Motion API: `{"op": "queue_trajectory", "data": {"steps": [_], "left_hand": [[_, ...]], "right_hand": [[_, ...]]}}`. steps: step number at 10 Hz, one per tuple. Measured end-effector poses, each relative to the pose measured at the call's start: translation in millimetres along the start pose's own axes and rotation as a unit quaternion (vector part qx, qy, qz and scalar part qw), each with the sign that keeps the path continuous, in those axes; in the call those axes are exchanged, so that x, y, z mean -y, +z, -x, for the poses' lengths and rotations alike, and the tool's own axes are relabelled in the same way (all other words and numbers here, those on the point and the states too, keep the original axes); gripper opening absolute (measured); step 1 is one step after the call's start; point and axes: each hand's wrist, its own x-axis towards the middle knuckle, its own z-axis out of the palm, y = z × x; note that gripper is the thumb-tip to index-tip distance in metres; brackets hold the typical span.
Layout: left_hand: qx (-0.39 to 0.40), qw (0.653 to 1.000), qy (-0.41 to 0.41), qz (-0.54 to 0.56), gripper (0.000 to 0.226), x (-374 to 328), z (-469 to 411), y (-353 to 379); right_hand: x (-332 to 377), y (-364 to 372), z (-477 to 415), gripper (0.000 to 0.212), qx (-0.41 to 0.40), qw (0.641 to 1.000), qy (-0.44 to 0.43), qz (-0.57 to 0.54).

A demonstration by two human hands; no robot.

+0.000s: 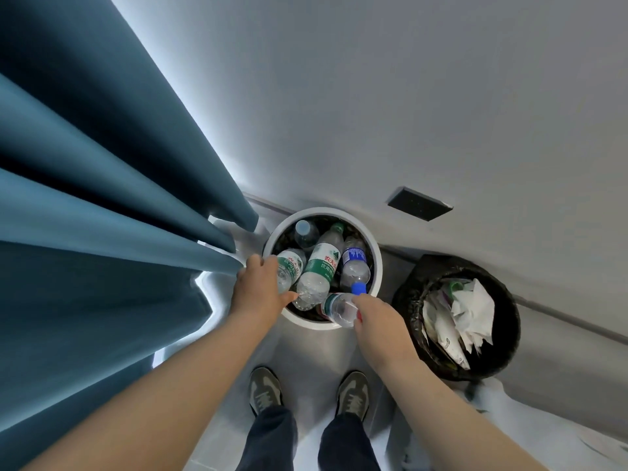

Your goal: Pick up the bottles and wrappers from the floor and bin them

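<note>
Right hand (pixel 377 321) is pinching a clear plastic bottle (pixel 336 309) lying crosswise on the round white bin's (pixel 323 211) rim; left hand (pixel 260 287) is clasping a green-labelled bottle (pixel 290 264).

left hand (pixel 261 290) and right hand (pixel 380 321) bare, arms bare too; dark blue trousers (pixel 272 436); grey-green trainers (pixel 265 389) with pale laces.

You stood on a pale grey floor (pixel 306 348) beside a blue curtain (pixel 85 198) edged with white light, facing a grey wall (pixel 373 96) bearing a black socket plate (pixel 420 203).
</note>
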Motion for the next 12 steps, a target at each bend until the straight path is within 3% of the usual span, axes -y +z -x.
{"op": "queue_trajectory", "data": {"steps": [3, 5, 8, 12], "left_hand": [[0.051, 0.998, 0.015, 0.031, 0.063, 6.8, -22.1, 36.2], [0.053, 0.998, 0.032, 0.016, 0.077, 28.5, -24.0, 55.5], [0.049, 0.999, -0.005, 0.009, 0.087, 37.5, -25.6, 51.3], [0.028, 0.995, 0.089, -0.031, 0.068, 16.3, 28.9, 4.9]], "right_hand": [[-16.7, -3.9, -49.1, 0.033, 0.008, 1.0, 0.003, -0.017], [-24.0, -11.3, -69.7, 0.032, 0.019, 1.0, -0.009, -0.019], [-38.3, -0.1, -52.4, 0.056, -0.016, 0.996, -0.01, -0.088], [-38.6, -30.8, 14.0, 0.048, -0.069, 0.993, 0.016, -0.095]]}}
